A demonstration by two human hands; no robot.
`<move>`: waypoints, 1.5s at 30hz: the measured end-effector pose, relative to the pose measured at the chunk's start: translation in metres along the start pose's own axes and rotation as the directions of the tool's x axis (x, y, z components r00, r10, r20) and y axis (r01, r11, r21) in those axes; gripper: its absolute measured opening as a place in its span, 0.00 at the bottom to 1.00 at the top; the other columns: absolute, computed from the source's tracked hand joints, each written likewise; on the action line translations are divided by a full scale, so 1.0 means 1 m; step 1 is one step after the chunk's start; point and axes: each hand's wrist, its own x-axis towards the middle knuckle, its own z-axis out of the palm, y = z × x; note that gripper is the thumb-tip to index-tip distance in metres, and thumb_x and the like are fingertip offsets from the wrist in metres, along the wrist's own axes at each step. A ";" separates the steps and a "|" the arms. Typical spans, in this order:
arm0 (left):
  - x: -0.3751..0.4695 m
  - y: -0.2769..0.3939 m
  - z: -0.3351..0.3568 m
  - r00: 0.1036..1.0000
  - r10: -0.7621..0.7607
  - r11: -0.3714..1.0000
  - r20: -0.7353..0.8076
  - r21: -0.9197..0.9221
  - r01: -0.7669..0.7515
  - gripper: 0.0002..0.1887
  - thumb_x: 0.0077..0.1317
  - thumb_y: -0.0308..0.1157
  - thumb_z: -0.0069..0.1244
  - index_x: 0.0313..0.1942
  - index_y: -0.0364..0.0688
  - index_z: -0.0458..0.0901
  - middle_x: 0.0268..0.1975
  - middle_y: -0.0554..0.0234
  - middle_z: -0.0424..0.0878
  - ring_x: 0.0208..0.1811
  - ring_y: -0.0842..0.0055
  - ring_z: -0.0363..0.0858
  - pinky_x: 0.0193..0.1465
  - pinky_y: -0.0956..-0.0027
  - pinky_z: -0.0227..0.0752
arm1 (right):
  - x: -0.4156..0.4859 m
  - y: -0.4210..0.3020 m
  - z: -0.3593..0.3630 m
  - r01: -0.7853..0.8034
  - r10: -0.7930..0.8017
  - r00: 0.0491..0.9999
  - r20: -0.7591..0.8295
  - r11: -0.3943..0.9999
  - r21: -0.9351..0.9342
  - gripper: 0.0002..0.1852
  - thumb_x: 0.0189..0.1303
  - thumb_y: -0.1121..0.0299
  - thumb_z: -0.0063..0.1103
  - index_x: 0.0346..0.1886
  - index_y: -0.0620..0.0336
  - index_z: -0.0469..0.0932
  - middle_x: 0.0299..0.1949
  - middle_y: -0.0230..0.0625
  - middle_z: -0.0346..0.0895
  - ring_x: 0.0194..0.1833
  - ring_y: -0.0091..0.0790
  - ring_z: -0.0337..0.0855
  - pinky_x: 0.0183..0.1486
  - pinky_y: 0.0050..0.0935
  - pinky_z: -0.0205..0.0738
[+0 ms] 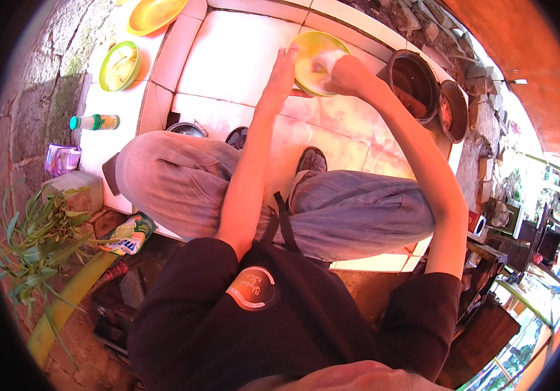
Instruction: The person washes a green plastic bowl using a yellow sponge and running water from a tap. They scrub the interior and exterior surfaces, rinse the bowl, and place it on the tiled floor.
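My left hand (282, 76) holds a yellow-green bowl (321, 38) by its left side, fingers along the outer wall and some of them under it. The bowl is tilted so that its inside faces me, and it is held above the tiled floor. Inside it, my right hand (351, 74) presses a white, soft-looking thing (331, 58) against the wall. This could be a sponge, a cloth or foam; bright light and blur hide which. The fingers of my right hand are partly hidden by it.
On the left tiled ledge stand a green bowl (120, 66) with pale contents, an orange basin (155, 17) and a green-capped bottle (94, 122). A dark bucket (413, 83) and a round pan (453, 111) are at right. A metal pot (187, 129) sits beside my knee.
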 end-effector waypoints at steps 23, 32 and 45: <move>-0.002 0.001 0.004 0.999 0.021 0.998 -0.024 0.065 -0.020 0.37 0.77 0.66 0.34 0.71 0.46 0.62 0.68 0.53 0.72 0.65 0.59 0.79 0.43 0.53 0.91 | 0.000 0.005 0.006 -0.023 -0.010 0.987 -0.158 0.979 -0.203 0.23 0.52 0.71 0.65 0.54 0.56 0.78 0.57 0.50 0.80 0.52 0.50 0.85 0.47 0.47 0.82; 0.000 -0.012 0.002 0.996 -0.062 0.995 0.065 0.085 0.056 0.37 0.77 0.66 0.35 0.74 0.50 0.62 0.70 0.55 0.71 0.66 0.62 0.78 0.44 0.53 0.90 | 0.004 0.022 0.027 0.104 -0.072 0.917 -0.393 0.993 0.061 0.25 0.53 0.67 0.66 0.57 0.55 0.79 0.57 0.49 0.81 0.56 0.53 0.84 0.54 0.47 0.80; -0.004 0.000 -0.002 1.000 0.006 0.993 0.010 0.116 -0.007 0.39 0.77 0.66 0.34 0.75 0.47 0.63 0.68 0.55 0.74 0.65 0.65 0.78 0.43 0.55 0.88 | 0.011 0.009 0.031 0.094 -0.148 0.868 -0.474 0.986 -0.136 0.26 0.54 0.68 0.66 0.59 0.56 0.76 0.57 0.47 0.81 0.51 0.53 0.85 0.50 0.46 0.81</move>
